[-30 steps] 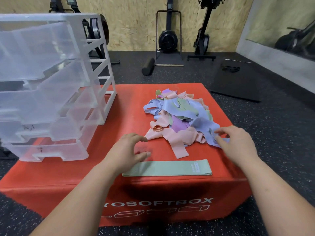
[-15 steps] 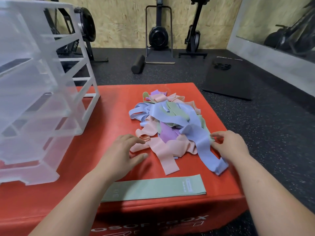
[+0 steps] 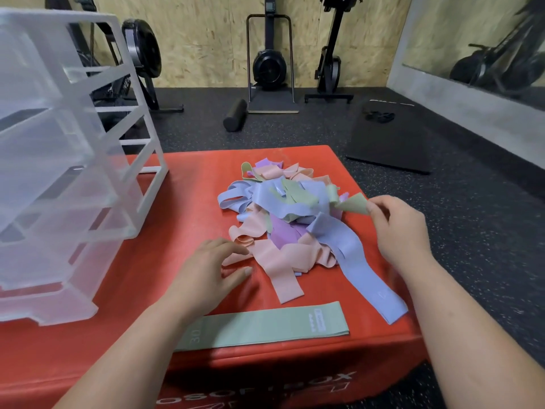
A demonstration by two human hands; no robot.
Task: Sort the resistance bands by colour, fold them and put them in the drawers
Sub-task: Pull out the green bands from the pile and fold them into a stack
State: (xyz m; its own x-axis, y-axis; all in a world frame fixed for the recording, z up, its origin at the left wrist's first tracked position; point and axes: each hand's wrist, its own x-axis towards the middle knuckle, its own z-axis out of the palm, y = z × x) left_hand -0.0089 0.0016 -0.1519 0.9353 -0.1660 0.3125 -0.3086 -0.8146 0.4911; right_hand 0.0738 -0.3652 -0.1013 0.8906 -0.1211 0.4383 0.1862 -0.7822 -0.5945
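Note:
A tangled pile of resistance bands (image 3: 283, 219) in pink, blue, purple and green lies in the middle of the red soft box (image 3: 191, 178). One green band (image 3: 265, 327) lies flat near the box's front edge. My right hand (image 3: 398, 228) pinches the end of another green band (image 3: 352, 203) at the pile's right side and lifts it. My left hand (image 3: 212, 273) rests with fingers spread at the pile's near left edge, touching a pink band (image 3: 277, 270). The clear plastic drawer unit (image 3: 59, 178) stands at the left.
A long blue band (image 3: 365, 276) trails from the pile toward the box's front right corner. Beyond the box lie a black floor mat (image 3: 389, 143) and a foam roller (image 3: 235, 115). Exercise machines stand along the plywood wall.
My right hand has pinched a green band at the pile's right edge and raised it. My left hand stays at the pile's near left edge. The camera has moved closer.

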